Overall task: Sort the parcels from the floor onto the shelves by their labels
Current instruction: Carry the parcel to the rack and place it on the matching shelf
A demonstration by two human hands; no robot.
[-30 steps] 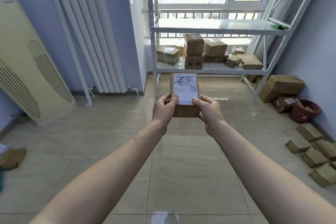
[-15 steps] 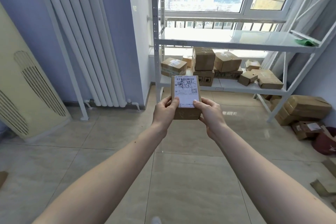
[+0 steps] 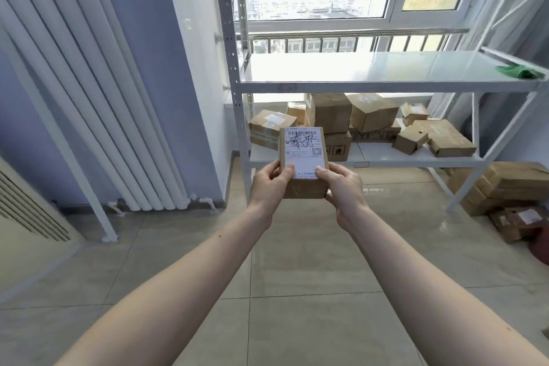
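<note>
I hold a small brown cardboard parcel (image 3: 303, 157) out in front of me, its white label with a barcode and handwriting facing up. My left hand (image 3: 269, 186) grips its left side and my right hand (image 3: 341, 187) grips its right side, thumbs on the label. Straight ahead stands a white metal shelf rack (image 3: 234, 89). Its lower shelf (image 3: 386, 159) carries several brown parcels (image 3: 371, 113). The middle shelf (image 3: 356, 74) holds only a green item (image 3: 518, 71) at its right end.
More parcels (image 3: 505, 187) lie on the tiled floor under and right of the rack. A white radiator (image 3: 98, 98) lines the purple wall at left, with a cream standing unit (image 3: 26, 235) at far left. A window is behind the rack.
The view has come closer to the rack and tilted up, so the shelves look larger. Both hands still hold the parcel the same way.
</note>
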